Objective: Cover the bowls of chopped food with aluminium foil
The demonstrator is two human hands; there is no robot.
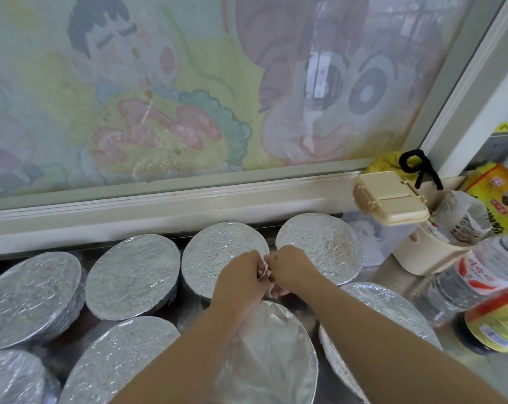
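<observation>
Foil [265, 348], crinkly silver, over round bowls [133, 277]

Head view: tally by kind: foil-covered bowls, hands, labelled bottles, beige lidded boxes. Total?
Foil-covered bowls: 8
Hands: 2 (left hand, right hand, both pinching foil)
Labelled bottles: 2
Beige lidded box: 1
Total: 13

A cartoon-painted window pane [165, 91] stands above a pale sill [159, 208].
</observation>
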